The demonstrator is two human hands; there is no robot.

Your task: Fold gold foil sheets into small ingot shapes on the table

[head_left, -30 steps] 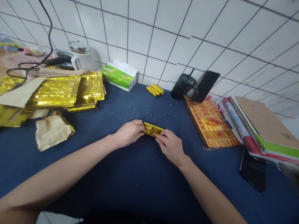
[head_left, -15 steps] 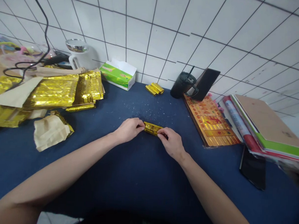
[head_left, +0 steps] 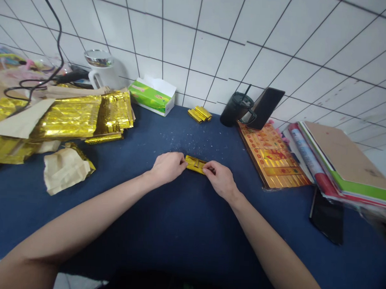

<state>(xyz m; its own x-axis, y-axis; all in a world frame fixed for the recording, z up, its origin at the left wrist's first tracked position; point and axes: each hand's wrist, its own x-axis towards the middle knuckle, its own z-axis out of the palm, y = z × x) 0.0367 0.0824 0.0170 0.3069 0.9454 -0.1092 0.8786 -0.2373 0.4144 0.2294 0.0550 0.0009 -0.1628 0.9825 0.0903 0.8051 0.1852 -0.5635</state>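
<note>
Gripping a gold foil strip [head_left: 195,164] between left hand [head_left: 168,167] and right hand [head_left: 220,179].

Bare left forearm [head_left: 80,227] and right forearm [head_left: 271,250] angle in from the lower corners, wrists low. Our left hand [head_left: 168,167] pinches one end of the gold foil bar [head_left: 195,164]; our right hand [head_left: 220,179] grips the other end, fingers curled over, the hands just apart.
</note>
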